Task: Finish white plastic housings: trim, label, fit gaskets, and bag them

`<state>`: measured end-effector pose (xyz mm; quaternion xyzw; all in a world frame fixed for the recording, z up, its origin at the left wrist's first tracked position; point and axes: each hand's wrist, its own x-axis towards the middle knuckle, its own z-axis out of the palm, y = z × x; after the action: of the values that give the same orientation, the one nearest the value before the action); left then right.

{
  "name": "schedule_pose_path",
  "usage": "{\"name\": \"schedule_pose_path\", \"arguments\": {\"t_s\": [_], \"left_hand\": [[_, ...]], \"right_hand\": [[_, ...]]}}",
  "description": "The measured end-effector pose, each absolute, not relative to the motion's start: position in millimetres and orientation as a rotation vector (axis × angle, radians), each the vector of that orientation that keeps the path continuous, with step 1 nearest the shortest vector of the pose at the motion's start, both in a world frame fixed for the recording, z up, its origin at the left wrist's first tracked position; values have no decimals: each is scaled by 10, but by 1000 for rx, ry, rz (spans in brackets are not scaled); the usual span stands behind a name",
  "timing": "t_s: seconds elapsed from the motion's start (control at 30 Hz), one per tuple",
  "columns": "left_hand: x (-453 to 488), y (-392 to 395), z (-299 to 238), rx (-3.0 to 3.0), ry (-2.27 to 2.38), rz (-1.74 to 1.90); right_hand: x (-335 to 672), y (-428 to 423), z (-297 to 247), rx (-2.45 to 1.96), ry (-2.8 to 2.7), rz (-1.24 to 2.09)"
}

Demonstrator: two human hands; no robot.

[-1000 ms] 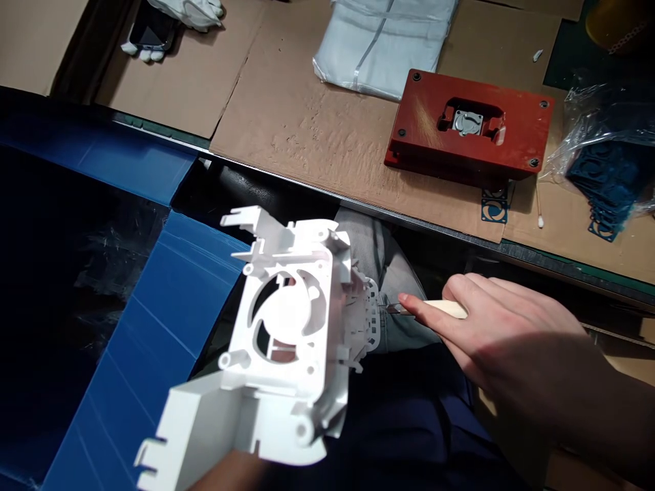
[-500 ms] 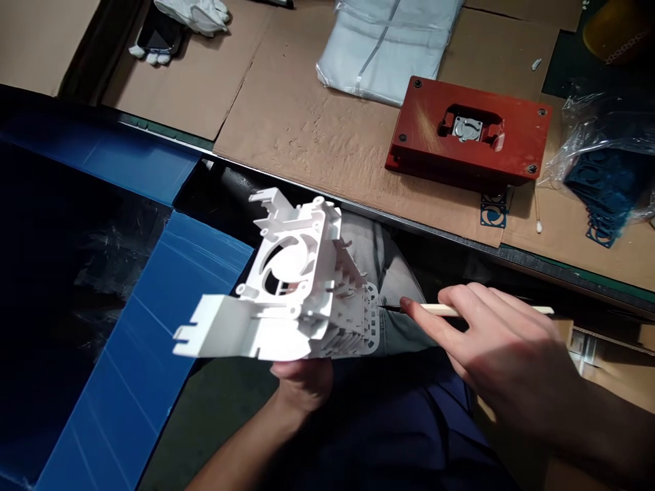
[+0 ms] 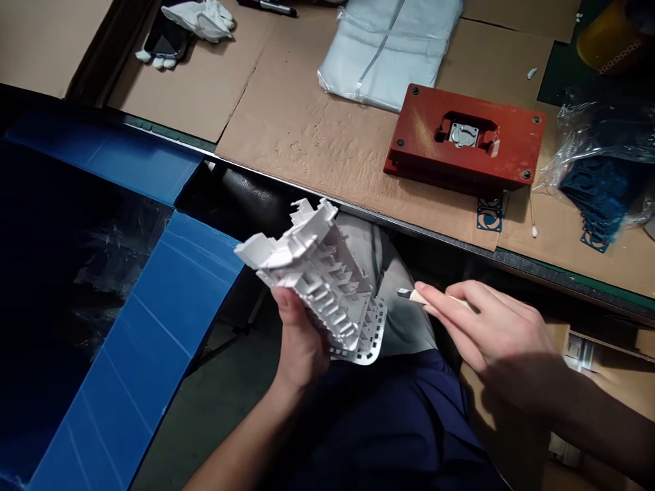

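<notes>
A white molded plastic housing (image 3: 322, 279), full of ribs and slots, is tilted above my lap. My left hand (image 3: 301, 341) grips it from below, the thumb lying on its near side and the other fingers hidden behind it. My right hand (image 3: 491, 334) pinches a slim hobby knife (image 3: 417, 296) with a pale handle and a short metal blade. The blade points left toward the housing, apart from it.
On the cardboard-covered table stands a red block fixture (image 3: 465, 170) with a small metal piece (image 3: 464, 134) inside. Nearby are wrapped white bags (image 3: 379, 68), a cotton swab (image 3: 533, 218), blue cut-outs (image 3: 593, 198) in plastic, a glove (image 3: 205, 20) and a phone (image 3: 166, 41). A blue box (image 3: 133, 334) stands left.
My left hand has turned the housing, so its fan-shaped face points away and its ribbed side shows. My right hand has rolled the knife, and the blade is now farther from the housing.
</notes>
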<state>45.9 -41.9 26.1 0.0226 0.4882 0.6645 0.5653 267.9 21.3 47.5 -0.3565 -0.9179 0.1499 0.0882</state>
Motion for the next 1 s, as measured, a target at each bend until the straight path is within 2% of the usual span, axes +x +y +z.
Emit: {"name": "schedule_pose_path", "arguments": {"t_s": [0.17,0.37,0.5,0.77,1.0], "left_hand": [[403,-225,368,-62,1078,1395],[383,-200,436,-168,1060,1165],[391,-189,432,-232,975,1083],[490,-199,279,-380,735,1004],[536,-206,312,-458,738,942]], "right_hand": [[2675,254,493,-1414,-2411,999],[2699,325,532,-1420,-2283,1173],[2712,399,545,-1130,-2339,1079],[2391,687,670,-156,-2679,932],[2206,745,628,94,-2705,1105]]}}
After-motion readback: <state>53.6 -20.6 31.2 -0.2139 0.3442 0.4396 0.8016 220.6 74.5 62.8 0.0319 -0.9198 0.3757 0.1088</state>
